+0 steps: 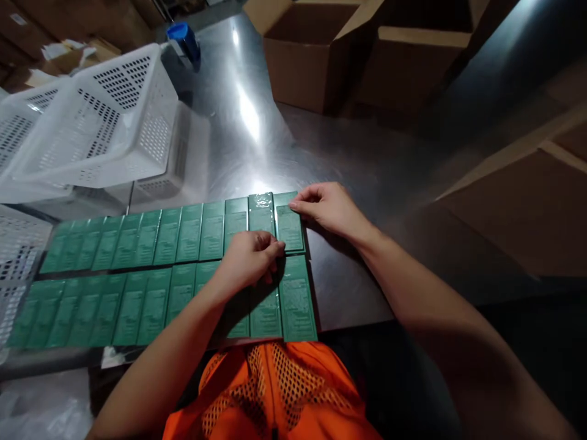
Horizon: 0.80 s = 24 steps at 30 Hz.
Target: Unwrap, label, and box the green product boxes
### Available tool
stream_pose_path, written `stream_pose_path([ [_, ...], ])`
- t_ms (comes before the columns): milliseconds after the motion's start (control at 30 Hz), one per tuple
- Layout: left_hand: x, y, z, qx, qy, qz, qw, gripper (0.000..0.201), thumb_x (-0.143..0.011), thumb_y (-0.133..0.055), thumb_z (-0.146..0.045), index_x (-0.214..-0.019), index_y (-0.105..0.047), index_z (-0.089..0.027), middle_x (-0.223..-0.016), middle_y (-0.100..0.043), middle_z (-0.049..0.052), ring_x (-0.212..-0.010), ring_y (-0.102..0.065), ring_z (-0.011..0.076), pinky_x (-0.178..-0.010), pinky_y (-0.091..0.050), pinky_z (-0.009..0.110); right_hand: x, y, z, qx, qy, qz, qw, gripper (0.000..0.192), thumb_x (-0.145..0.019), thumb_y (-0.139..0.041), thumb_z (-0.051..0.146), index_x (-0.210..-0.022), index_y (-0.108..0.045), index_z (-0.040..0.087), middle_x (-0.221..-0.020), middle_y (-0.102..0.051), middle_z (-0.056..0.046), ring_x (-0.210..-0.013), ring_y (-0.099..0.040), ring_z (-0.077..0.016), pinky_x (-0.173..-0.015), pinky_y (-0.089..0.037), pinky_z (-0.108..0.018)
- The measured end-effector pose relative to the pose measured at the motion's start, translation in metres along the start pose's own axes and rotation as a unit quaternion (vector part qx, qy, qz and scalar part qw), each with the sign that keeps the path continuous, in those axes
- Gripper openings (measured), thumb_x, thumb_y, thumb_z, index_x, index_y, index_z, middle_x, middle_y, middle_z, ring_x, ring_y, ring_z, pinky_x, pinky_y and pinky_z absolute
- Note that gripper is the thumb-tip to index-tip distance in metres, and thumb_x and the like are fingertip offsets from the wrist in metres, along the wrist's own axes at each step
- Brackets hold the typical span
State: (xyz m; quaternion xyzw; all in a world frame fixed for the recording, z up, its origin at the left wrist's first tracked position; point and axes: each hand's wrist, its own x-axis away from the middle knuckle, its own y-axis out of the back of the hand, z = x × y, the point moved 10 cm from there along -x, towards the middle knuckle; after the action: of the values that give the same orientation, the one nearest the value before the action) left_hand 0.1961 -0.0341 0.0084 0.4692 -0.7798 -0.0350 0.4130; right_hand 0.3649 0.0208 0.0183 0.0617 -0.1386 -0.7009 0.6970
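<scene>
Right hand [329,208] fingers pinched on top corner of end green packet [290,229], far row. Left hand [251,256] curled, pressed on neighbouring packets [261,214]. Rows laid on steel bench [348,281] beneath hands.

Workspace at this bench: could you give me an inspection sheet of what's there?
Surface: shiny metal table, glare in the middle.
Job's things: green packets in two side-by-side rows at the near edge; one shiny wrapped packet in the far row.
Clutter: white perforated baskets stacked on the left; blue object behind them.
Hands: left hand rests curled on the packets; right hand pinches the end packet.
Cables: nothing seen.
Surroundings: open cardboard boxes far and right; orange mesh vest.
</scene>
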Motion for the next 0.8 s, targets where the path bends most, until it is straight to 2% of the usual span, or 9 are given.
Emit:
stream_pose_path([
  [500,-0.001,-0.001,-0.006,-0.029,-0.007,0.008,1.000,0.027,-0.088,-0.054,-0.028,-0.063,-0.054,-0.018,-0.049,-0.058,-0.005,-0.034,-0.055,0.0091,-0.031,-0.032,0.015,0.002,0.000,0.003,0.048,-0.011,-0.006,0.999,0.021,-0.074,-0.075,0.034,-0.080,-0.076,0.014,-0.062,-0.062,0.000,-0.057,-0.050,-0.0114,-0.057,-0.037,-0.025],
  [633,-0.001,0.000,-0.013,-0.071,-0.029,0.000,0.997,0.027,-0.086,-0.053,-0.028,-0.062,-0.053,-0.018,-0.048,-0.058,-0.003,-0.034,-0.056,0.0103,-0.035,-0.035,0.017,0.002,-0.001,0.006,0.100,0.001,-0.013,0.995,0.018,-0.076,-0.074,0.033,-0.076,-0.074,0.015,-0.062,-0.061,0.001,-0.058,-0.050,-0.0119,-0.059,-0.039,-0.026],
  [700,-0.001,0.001,-0.016,-0.098,-0.042,-0.016,0.994,0.025,-0.085,-0.054,-0.028,-0.061,-0.053,-0.018,-0.046,-0.057,-0.003,-0.034,-0.055,0.0109,-0.037,-0.036,0.019,0.003,0.003,0.010,0.144,0.026,-0.040,0.988,0.018,-0.073,-0.076,0.032,-0.080,-0.072,0.016,-0.072,-0.063,-0.001,-0.060,-0.052,-0.0126,-0.062,-0.042,-0.028],
  [800,0.002,0.004,-0.021,-0.139,-0.069,-0.051,0.987,0.024,-0.083,-0.055,-0.028,-0.061,-0.055,-0.019,-0.046,-0.056,-0.003,-0.038,-0.054,0.0115,-0.044,-0.037,0.022,0.011,0.011,0.029,0.196,0.110,-0.112,0.968,0.037,-0.071,-0.076,0.032,-0.103,-0.066,0.016,-0.101,-0.065,-0.008,-0.074,-0.060,-0.0188,-0.070,-0.050,-0.034],
])
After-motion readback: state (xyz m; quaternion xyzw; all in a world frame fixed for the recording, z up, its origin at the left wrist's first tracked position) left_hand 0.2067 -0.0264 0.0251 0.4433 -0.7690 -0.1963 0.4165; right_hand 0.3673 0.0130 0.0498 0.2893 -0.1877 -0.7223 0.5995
